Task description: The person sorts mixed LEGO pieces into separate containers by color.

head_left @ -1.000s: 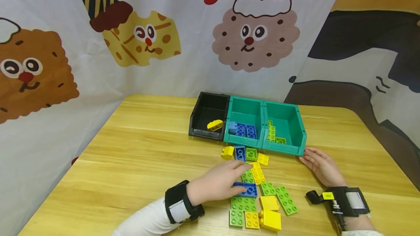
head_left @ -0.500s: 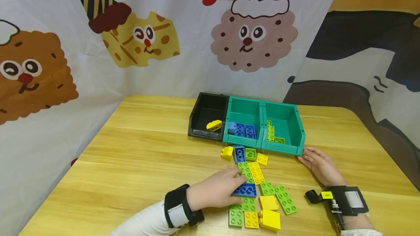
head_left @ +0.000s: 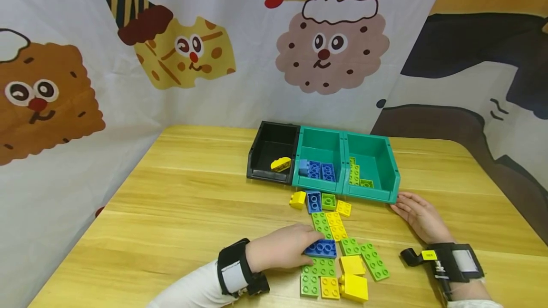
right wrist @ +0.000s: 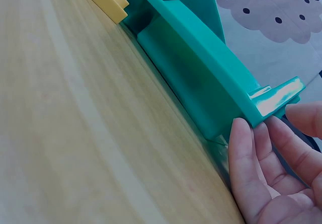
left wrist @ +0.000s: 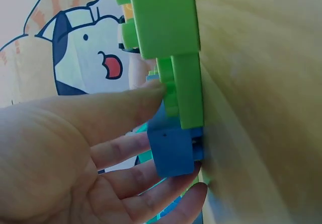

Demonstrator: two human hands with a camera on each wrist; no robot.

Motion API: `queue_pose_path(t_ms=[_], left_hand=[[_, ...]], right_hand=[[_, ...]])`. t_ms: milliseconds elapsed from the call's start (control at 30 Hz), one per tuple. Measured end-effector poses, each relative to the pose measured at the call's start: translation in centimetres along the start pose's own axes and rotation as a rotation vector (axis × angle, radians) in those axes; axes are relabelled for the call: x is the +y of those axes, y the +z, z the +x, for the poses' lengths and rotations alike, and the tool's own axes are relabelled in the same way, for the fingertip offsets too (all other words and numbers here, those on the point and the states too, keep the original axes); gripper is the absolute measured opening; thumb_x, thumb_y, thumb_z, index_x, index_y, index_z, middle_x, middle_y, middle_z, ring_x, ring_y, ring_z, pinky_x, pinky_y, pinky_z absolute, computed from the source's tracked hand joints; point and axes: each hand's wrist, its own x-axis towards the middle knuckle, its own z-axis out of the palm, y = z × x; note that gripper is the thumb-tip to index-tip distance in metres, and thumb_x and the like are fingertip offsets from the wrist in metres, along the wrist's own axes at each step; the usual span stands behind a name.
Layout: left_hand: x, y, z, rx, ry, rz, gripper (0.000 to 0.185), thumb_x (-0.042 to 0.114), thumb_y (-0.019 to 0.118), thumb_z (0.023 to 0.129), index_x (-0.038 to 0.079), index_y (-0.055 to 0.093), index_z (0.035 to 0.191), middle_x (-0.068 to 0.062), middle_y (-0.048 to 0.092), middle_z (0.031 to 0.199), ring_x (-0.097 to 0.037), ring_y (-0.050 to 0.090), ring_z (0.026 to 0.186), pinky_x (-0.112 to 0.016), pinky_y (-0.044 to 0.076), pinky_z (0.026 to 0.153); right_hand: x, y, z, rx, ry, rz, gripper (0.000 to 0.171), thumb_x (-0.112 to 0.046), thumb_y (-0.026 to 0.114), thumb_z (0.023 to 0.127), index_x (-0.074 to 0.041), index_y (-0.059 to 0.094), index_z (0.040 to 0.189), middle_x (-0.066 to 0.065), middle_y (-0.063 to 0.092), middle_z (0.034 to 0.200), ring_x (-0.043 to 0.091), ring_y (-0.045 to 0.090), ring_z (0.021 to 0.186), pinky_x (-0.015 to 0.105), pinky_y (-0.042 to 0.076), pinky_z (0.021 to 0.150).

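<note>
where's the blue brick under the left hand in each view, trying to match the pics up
Head: the blue brick lies low and centre, at the left hand's fingertips, among green and yellow bricks.
Left wrist: the blue brick is at centre, between thumb and fingers, against the table.
Right wrist: not in view; only the teal bin and the right hand show.
Shared landmark: the green brick touching the blue one.

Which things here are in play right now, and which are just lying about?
In play:
left hand, pinching the blue brick
middle teal bin, holding blue bricks
right hand, touching the right teal bin

Lying about:
black bin
loose green and yellow bricks
</note>
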Motion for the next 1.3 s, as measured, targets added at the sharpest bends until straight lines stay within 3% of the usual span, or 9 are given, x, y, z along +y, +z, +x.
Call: queue_pose_path(t_ms=[500,867,1300], left_hand=[[-0.29,0.23,0.30,0.044,0.039,-0.040,0.048,0.024,0.068,0.087,0.011,0.054,0.132,0.001,0.060,0.122,-0.002,0.055,0.105,-0.017,0.045,0.092],[-0.19,0.13,0.41,0.056,0.033,-0.037,0.039,0.019,0.064,0.090,0.011,0.058,0.127,0.002,0.065,0.117,-0.002,0.059,0.102,-0.016,0.047,0.088],[-0.13,0.02,0.37,0.078,0.040,-0.046,0.036,0.019,0.064,0.090,0.012,0.059,0.125,0.003,0.066,0.116,-0.001,0.059,0.100,-0.016,0.047,0.087]], right_hand=[[-0.12,0.10,-0.06,0.008,0.004,-0.020,0.032,0.002,0.033,0.101,-0.005,0.063,0.110,0.002,0.064,0.106,0.013,0.064,0.098,0.025,0.052,0.088],[-0.06,0.04,-0.16,-0.027,-0.009,0.004,0.033,0.003,0.032,0.101,-0.003,0.062,0.112,0.003,0.064,0.108,0.014,0.064,0.100,0.025,0.051,0.090],[-0.12,-0.02,-0.09,0.000,0.003,-0.024,0.032,0.002,0.033,0.101,-0.005,0.063,0.110,0.002,0.065,0.107,0.012,0.064,0.099,0.024,0.052,0.089]])
